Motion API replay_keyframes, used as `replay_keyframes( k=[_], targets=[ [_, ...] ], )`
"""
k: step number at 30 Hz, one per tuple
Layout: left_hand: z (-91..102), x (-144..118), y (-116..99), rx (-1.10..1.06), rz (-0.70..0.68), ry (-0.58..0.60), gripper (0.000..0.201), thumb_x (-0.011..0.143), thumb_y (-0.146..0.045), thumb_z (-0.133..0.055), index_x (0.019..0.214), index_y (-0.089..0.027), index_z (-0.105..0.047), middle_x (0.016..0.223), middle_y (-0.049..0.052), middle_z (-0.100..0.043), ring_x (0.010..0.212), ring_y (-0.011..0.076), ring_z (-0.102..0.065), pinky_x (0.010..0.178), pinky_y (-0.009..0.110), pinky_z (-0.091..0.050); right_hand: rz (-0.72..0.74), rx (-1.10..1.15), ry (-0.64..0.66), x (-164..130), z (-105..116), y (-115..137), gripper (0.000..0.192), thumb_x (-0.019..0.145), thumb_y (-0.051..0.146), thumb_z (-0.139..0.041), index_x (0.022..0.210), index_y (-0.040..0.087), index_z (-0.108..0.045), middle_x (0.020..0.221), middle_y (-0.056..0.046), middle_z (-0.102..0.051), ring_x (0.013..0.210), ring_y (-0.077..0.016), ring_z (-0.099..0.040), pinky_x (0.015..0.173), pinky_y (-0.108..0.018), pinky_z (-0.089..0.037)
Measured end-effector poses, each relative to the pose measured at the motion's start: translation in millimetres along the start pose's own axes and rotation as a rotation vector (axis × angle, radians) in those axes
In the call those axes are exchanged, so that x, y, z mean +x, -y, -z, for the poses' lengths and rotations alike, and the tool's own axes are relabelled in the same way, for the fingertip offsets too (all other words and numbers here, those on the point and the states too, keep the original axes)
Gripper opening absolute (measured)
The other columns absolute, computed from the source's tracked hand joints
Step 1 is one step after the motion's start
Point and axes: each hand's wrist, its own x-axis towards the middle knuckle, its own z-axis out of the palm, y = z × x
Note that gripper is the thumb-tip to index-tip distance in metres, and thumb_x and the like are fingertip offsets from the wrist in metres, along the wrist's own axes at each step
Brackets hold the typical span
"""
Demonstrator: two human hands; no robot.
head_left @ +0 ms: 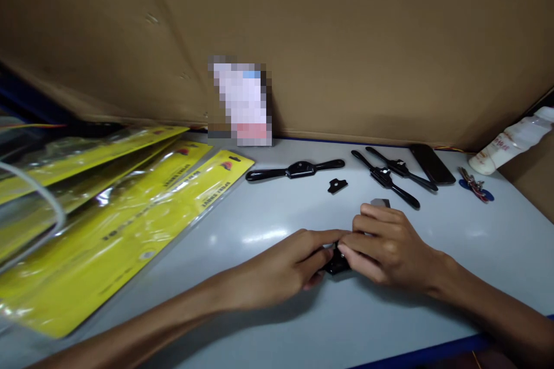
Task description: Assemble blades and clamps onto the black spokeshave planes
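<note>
Left hand [289,268] and right hand [381,248] were both closed on one small black metal part [336,265], low over the tabletop [259,219]. Beyond lay three black spokeshaves [296,170] and yellow packets [121,225].

Glossy black metal spokeshave [295,170] on smooth, shiny table [268,213].

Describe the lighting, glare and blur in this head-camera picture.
Head view: dim, warm light overall; soft white glare patches on the grey table and on the yellow packages in clear plastic. The far left edge is smeared and bowed. A pixelated block hides something against the cardboard wall. Left hand and right hand are fairly sharp, shading the small black part between them.
</note>
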Motion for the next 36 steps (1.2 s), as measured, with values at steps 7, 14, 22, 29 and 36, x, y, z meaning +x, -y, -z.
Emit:
replay_keyframes(
  k=[7, 14, 22, 29, 36],
  targets=[
    [0.5, 0, 1, -0.023, -0.017, 0.003, 0.034, 0.098, -0.025, -0.037, 0.116, -0.015, -0.064, 0.063, -0.007, -0.041, 0.056, 0.0097, -0.035, 0.054, 0.022, -0.032, 0.009, 0.038, 0.011, -1, -2, 0, 0.038, 0.097, 0.017, -0.049, 0.061, 0.017, -0.06, 0.06, 0.0, -0.051, 0.06, -0.0132, -0.037, 0.058, -0.028, -0.032],
    [0.6, 0, 3, -0.028, -0.006, 0.014, 0.036, 0.099, -0.025, -0.036, 0.123, -0.015, -0.061, 0.062, -0.007, -0.041, 0.055, 0.0094, -0.035, 0.053, 0.021, -0.031, -0.113, 0.19, 0.02, 0, 4, -2, 0.042, 0.096, 0.018, -0.05, 0.054, 0.018, -0.054, 0.056, 0.001, -0.047, 0.059, -0.0123, -0.037, 0.056, -0.028, -0.031],
    [0.3, -1, 1, -0.009, 0.005, -0.005, 0.036, 0.098, -0.026, -0.037, 0.121, -0.016, -0.063, 0.062, -0.007, -0.042, 0.056, 0.0099, -0.036, 0.056, 0.022, -0.032, -0.118, 0.243, 0.033, 0, 9, -10, 0.035, 0.099, 0.025, -0.051, 0.069, 0.017, -0.068, 0.061, 0.001, -0.053, 0.059, -0.0125, -0.041, 0.059, -0.029, -0.035],
    [1.1, 0, 1, 0.002, 0.013, 0.012, 0.038, 0.1, -0.026, -0.036, 0.128, -0.017, -0.061, 0.062, -0.007, -0.042, 0.055, 0.0095, -0.035, 0.054, 0.021, -0.032, -0.014, 0.033, 0.068, -4, 2, -6, 0.04, 0.1, 0.019, -0.046, 0.063, 0.017, -0.061, 0.062, 0.0, -0.051, 0.06, -0.0138, -0.038, 0.059, -0.03, -0.034],
    [0.4, 0, 3, -0.027, -0.008, -0.001, 0.04, 0.099, -0.028, -0.036, 0.129, -0.018, -0.061, 0.062, -0.007, -0.041, 0.056, 0.0103, -0.037, 0.054, 0.022, -0.032, -0.12, 0.272, 0.079, -2, 3, -6, 0.043, 0.099, 0.023, -0.05, 0.058, 0.017, -0.059, 0.059, 0.002, -0.05, 0.058, -0.0117, -0.039, 0.06, -0.029, -0.034]
  ],
)
